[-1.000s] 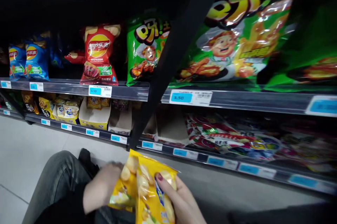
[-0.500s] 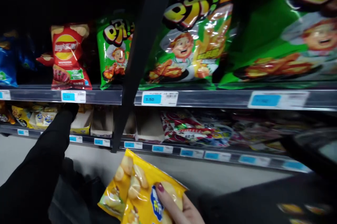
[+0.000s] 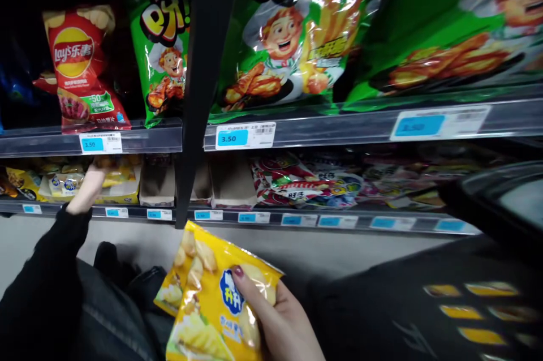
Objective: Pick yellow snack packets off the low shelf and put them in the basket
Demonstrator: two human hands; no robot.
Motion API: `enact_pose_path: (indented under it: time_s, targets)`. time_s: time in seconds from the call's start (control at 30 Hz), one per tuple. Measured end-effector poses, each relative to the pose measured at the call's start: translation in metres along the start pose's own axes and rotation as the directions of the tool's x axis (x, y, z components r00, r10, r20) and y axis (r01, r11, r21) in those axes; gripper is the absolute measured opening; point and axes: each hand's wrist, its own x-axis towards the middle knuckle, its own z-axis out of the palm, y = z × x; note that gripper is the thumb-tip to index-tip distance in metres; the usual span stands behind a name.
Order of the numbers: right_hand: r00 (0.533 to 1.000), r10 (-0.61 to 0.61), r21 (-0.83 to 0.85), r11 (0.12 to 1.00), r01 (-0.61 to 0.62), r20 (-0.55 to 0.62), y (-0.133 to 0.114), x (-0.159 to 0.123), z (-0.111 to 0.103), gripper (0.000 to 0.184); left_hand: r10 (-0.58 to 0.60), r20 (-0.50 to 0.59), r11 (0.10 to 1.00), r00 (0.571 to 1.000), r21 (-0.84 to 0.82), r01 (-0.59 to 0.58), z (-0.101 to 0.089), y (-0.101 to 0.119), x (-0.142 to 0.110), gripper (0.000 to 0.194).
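In the lower middle, my right hand (image 3: 284, 316) grips a yellow snack packet (image 3: 212, 316), thumb pressed on its blue label. A second yellow packet (image 3: 169, 293) shows behind it at the left, apparently in the same grip. My left hand (image 3: 90, 183) reaches into the lower shelf at the left, over an open carton (image 3: 121, 197). Yellow packets (image 3: 121, 173) lie in that carton beside its fingertips. Shadow and the upper shelf's edge hide the left fingers, so whether they hold a packet is unclear.
The upper shelf edge (image 3: 360, 126) holds a red chip bag (image 3: 80, 72) and large green snack bags (image 3: 284, 61). A dark upright post (image 3: 207, 55) divides the shelves. Open cartons (image 3: 231, 191) and colourful packets (image 3: 292, 180) line the lower shelf. A dark bag with yellow patches (image 3: 424, 304) sits at right.
My left hand has come partly into view from beneath the upper shelf, its wrist now showing. The packets in my right hand sit slightly further left. The view has tilted down.
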Motion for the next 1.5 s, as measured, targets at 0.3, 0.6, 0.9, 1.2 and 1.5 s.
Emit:
enact_pose_path:
  time_s: [0.3,0.6,0.9,1.2,1.5]
  targets:
    - [0.987,-0.13,-0.248,0.957,0.15,0.097,0.048,0.035,0.009,0.041,-0.322,0.063,0.835,0.945,-0.452,0.315,-0.012,-0.021,-0.211,0.056]
    - [0.948,-0.154,-0.121,0.974,0.194,0.279,0.074,0.02,0.036,0.038,0.069,-0.064,0.949,0.996,0.312,-0.046,0.005,-0.011,-0.218,0.071]
    - [0.927,-0.244,-0.128,0.949,0.289,0.283,0.072,0.014,0.039,0.036,0.537,-0.039,0.621,0.843,0.695,-0.363,0.012,-0.013,-0.236,0.042]
    - [0.774,-0.52,-0.552,0.549,0.627,0.362,0.046,-0.031,0.044,0.027,0.096,-0.002,0.993,0.995,-0.073,-0.096,0.013,0.004,-0.245,0.073]
    - [0.92,-0.387,-0.14,0.909,0.392,0.067,0.017,0.001,0.012,0.041,-0.19,0.018,0.511,0.982,-0.852,0.114,-0.017,0.007,-0.218,0.023]
